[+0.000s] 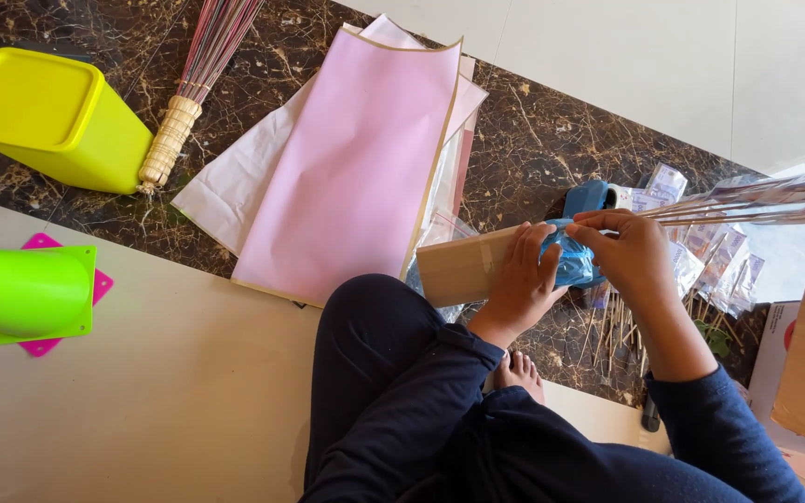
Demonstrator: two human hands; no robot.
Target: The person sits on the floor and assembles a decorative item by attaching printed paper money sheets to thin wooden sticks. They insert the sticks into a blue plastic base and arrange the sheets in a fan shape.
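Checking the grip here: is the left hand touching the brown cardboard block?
Touching. The head view shows the left hand wrapped around the end of the brown cardboard block, fingers lying flat on it.

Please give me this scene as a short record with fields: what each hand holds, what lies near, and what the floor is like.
left hand: grips a brown cardboard box and touches the blue plastic
right hand: pinches crumpled blue plastic at the box end
near the hands: clear-wrapped sticks, blue tape dispenser
pink paper sheets: flat on the floor, to the left of the box
far left: yellow bin, broom, green cone
floor: dark marble strip between pale tiles
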